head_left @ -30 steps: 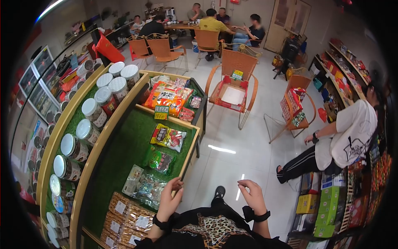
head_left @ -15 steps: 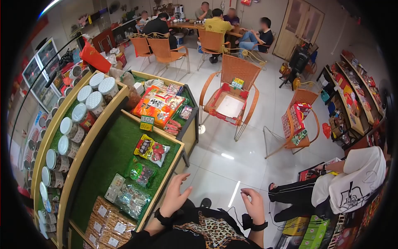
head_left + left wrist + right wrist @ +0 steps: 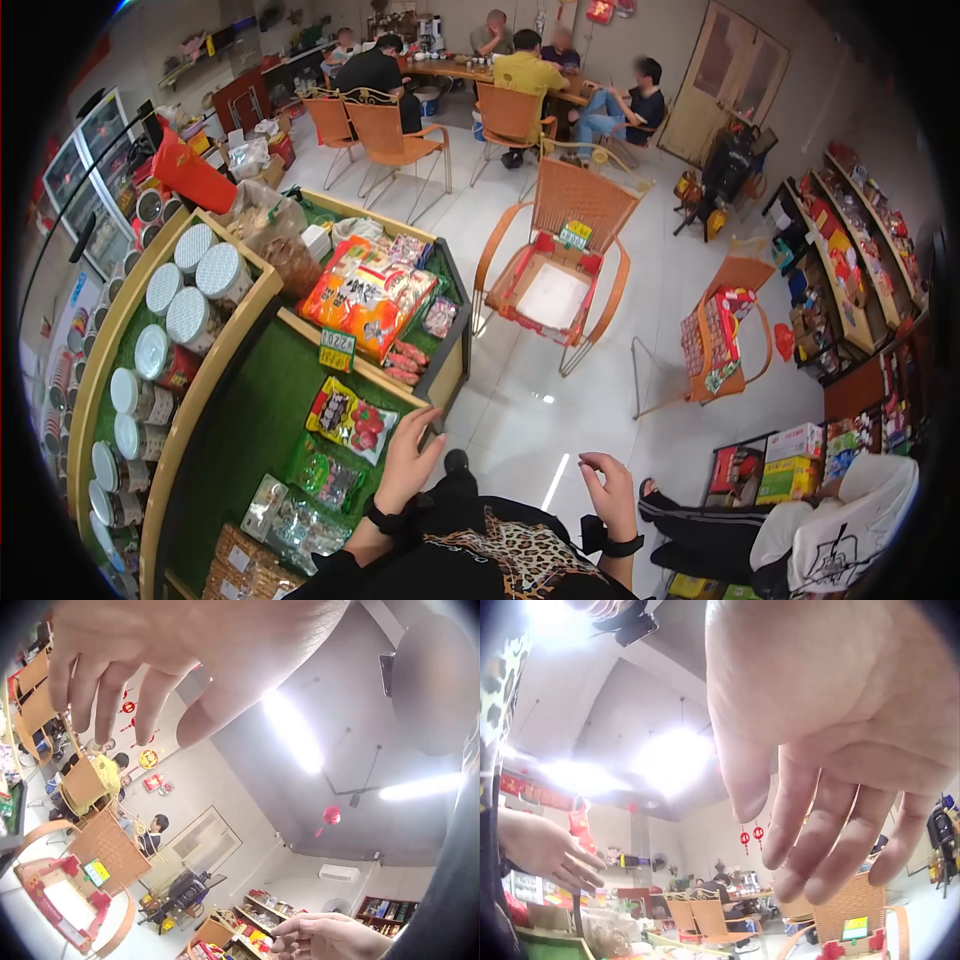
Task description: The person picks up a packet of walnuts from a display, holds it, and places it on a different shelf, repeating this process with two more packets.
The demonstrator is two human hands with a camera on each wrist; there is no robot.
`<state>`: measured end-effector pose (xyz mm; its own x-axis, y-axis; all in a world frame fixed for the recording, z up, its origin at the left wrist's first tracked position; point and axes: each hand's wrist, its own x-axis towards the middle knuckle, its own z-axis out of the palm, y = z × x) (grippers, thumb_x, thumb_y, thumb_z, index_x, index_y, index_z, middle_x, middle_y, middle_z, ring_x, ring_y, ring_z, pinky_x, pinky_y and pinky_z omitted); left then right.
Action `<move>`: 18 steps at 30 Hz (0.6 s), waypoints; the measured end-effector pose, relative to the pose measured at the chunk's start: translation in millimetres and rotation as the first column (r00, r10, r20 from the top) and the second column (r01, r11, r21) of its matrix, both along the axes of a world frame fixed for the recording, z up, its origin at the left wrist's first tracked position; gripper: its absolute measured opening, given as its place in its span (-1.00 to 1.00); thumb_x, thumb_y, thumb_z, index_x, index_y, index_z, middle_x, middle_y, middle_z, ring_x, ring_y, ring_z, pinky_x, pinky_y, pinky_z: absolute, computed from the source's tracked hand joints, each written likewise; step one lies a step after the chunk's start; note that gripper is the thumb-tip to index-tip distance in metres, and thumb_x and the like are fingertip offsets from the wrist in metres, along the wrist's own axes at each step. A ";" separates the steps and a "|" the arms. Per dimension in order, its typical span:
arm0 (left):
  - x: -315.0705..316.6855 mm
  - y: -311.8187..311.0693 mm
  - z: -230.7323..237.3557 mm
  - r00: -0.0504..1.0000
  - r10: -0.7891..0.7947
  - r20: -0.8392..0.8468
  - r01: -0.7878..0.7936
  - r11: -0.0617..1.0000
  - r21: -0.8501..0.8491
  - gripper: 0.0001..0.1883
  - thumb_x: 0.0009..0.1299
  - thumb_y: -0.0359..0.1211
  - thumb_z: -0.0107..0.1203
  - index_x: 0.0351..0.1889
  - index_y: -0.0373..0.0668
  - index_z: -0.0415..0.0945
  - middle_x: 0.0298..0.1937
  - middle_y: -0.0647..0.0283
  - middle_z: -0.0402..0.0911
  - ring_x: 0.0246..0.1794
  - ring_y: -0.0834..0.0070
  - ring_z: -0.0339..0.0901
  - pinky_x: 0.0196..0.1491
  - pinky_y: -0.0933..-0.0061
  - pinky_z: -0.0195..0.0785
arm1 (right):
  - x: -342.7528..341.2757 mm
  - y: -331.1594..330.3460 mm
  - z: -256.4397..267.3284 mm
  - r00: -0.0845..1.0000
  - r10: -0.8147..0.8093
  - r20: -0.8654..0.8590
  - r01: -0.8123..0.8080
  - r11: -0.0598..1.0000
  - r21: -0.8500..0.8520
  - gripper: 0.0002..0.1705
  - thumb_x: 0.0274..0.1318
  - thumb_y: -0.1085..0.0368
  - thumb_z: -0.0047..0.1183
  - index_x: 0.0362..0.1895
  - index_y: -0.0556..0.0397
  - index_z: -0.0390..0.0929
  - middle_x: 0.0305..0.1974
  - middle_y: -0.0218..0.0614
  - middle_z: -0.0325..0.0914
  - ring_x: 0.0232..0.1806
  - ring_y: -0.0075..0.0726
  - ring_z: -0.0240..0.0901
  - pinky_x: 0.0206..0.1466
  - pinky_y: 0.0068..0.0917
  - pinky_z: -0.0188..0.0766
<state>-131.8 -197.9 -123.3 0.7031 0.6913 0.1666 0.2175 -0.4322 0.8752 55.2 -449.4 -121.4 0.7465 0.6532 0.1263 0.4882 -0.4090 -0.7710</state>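
Both hands are held up in front of the body, apart, with nothing in them. In the head view the left hand (image 3: 408, 465) is beside the edge of a green-lined display bin, its fingers relaxed. To its left lie a yellow and red snack bag (image 3: 350, 420), a green bag (image 3: 328, 477) and clear packets (image 3: 305, 528). The right hand (image 3: 612, 492) hangs over the tiled floor, fingers loosely bent. Up close, the left wrist view shows the left hand (image 3: 180, 652) with spread fingers; the right wrist view shows the right hand (image 3: 832, 735) with fingers slightly bent.
Lidded jars (image 3: 188, 317) line the shelf at left. Ahead stands a wicker chair (image 3: 583, 200) bearing a red box (image 3: 550, 290); another chair (image 3: 735, 345) is further right. A person in a white shirt (image 3: 850, 530) bends at lower right. People sit round a table (image 3: 450, 68).
The view has moved forward and turned, so the bin and chairs sit differently in it. The person in white now appears lower at the right. Both hands stay raised and hold nothing.
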 end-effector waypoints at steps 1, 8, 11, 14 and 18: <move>6.6 12.4 1.0 1.000 0.013 0.023 -0.014 1.000 0.016 -0.60 0.26 -0.40 0.12 0.07 -0.24 0.46 0.12 0.01 0.45 0.18 0.11 0.37 0.22 0.27 0.20 | 9.6 14.8 2.3 1.000 0.007 -0.009 -0.007 0.999 0.034 -0.82 0.06 0.34 0.08 -0.22 0.10 0.57 -0.34 -0.23 0.60 -0.28 -0.17 0.52 -0.12 -0.35 0.34; 40.3 91.1 20.9 0.996 0.054 0.078 -0.052 0.998 -0.020 -0.61 0.26 -0.41 0.13 0.08 -0.24 0.45 0.10 0.03 0.47 0.17 0.16 0.39 0.21 0.28 0.21 | 61.2 115.3 15.4 0.990 0.125 0.070 -0.129 0.990 0.054 -0.80 0.07 0.33 0.08 -0.18 0.08 0.56 -0.32 -0.26 0.61 -0.27 -0.20 0.52 -0.11 -0.36 0.33; 42.0 112.1 14.0 0.995 0.093 0.043 -0.092 0.995 -0.038 -0.59 0.27 -0.43 0.13 0.10 -0.25 0.42 0.08 0.05 0.48 0.12 0.19 0.42 0.18 0.30 0.23 | 70.5 146.5 8.7 0.986 0.164 0.024 -0.165 0.985 0.046 -0.80 0.08 0.33 0.08 -0.19 0.08 0.57 -0.33 -0.26 0.60 -0.27 -0.20 0.52 -0.11 -0.36 0.33; 41.4 125.1 4.2 0.992 0.125 0.012 -0.124 0.988 -0.088 -0.58 0.27 -0.44 0.12 0.12 -0.24 0.41 0.07 0.06 0.49 0.11 0.22 0.43 0.16 0.32 0.24 | 82.6 174.6 -0.8 0.975 0.221 -0.029 -0.220 0.975 0.031 -0.81 0.08 0.32 0.08 -0.20 0.09 0.57 -0.33 -0.24 0.60 -0.27 -0.19 0.52 -0.11 -0.35 0.34; 43.8 132.8 -9.8 0.968 0.253 0.000 -0.245 0.941 -0.235 -0.58 0.29 -0.46 0.11 0.13 -0.27 0.40 0.06 0.08 0.50 0.09 0.31 0.47 0.16 0.37 0.27 | 110.8 220.7 -11.8 0.938 0.343 -0.043 -0.344 0.939 -0.023 -0.81 0.07 0.32 0.09 -0.22 0.12 0.58 -0.34 -0.19 0.60 -0.27 -0.16 0.53 -0.12 -0.35 0.38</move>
<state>-88.0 -65.1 -133.1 0.5007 0.8656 -0.0003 0.2643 -0.1526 0.9523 166.0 -228.8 -133.2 0.4799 0.8738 0.0792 0.5739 -0.2443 -0.7816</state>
